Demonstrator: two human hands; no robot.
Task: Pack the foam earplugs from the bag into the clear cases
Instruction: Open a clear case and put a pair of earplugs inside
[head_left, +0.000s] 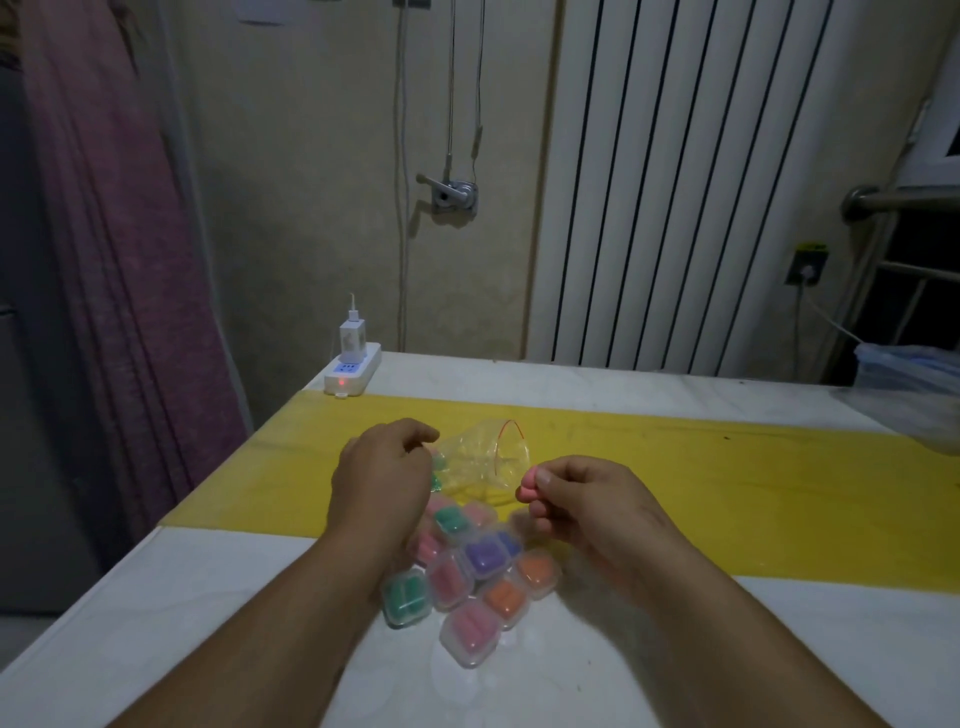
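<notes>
- Worktop (727, 649): white surface, carrying every task item.
- Curtain (114, 234): purple, hanging at far left, off the worktop.
- Radiator (675, 182): white, ribbed, against the wall behind the worktop.
- Yellow strip (727, 493): runs across the worktop from left to right, beyond my forearms.
- Clear cases (467, 577): a loose pile between my forearms, most on the white surface, the far ones reaching onto the yellow strip. The ones I can see are filled with green, pink, purple or orange plugs.
- Left grip (382, 473): fingers curled, knuckles up, at the left edge of the bag. I cannot tell whether it holds the bag.
- Right grip (587, 499): narrow, thumb and fingertips pinching one plug, raised just right of the bag mouth.
- Bag (483, 457): clear plastic with a red line at its mouth, lying on the yellow strip between my two grips, just beyond the pile. Green plugs show inside it beside my left grip.
- Power strip (353, 371): white, at the far left corner of the worktop, red light on.
- Charger (351, 340): white, plugged upright into the power strip.
- Pink earplug (529, 486): foam, in my right grip, its end protruding toward the bag.
</notes>
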